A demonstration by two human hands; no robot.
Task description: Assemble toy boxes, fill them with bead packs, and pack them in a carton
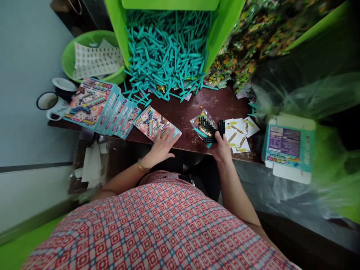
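Note:
My left hand [161, 144] rests with fingers spread on a flat printed toy box [150, 122] at the table's front edge. My right hand [222, 150] is closed on black studded building-block plates [221, 127], thumb on top. Beside them, touching or nearly so, is a clear plastic bag of small bricks [205, 122]. A turquoise stick [199, 132] lies partly under that bag. Just right of this hand are white printed instruction sheets [236, 131]. My right fingertips are hidden behind the plates.
A row of leaning toy boxes [95, 101] stands at left, near an enamel mug [54, 107] and a green basket [67, 63] of printed sheets. Turquoise sticks [165, 52] spill from a green bin [225, 33]. Many brick bags [258, 41] pile behind. An opened box [292, 146] lies at right.

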